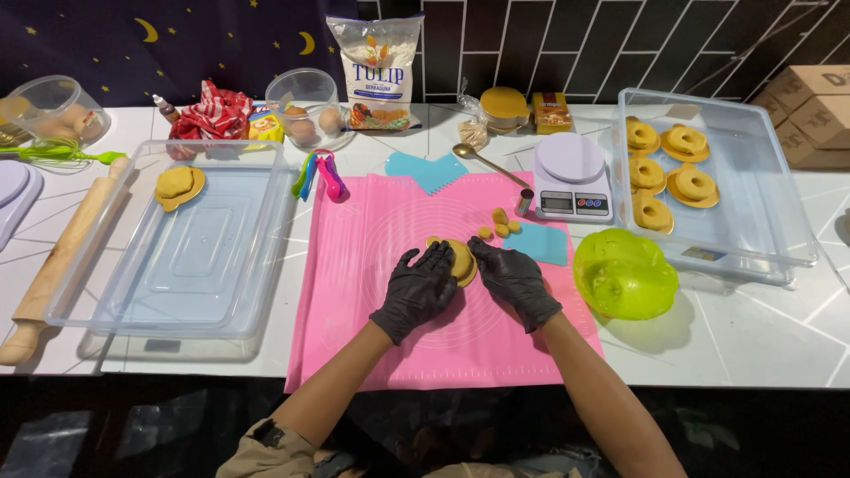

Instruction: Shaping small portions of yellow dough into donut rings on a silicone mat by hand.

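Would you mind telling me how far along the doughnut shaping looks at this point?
Done: five ring-shaped pieces sit on paper squares in the right clear tray, and one dough piece lies in the left tray. In hand: the left hand and right hand press a dough round on the pink mat. Left: small dough bits remain unshaped.

Behind my pink mat stands a white flour bag at the wall. Right of it, a small orange box. The grey scale screen faces me.
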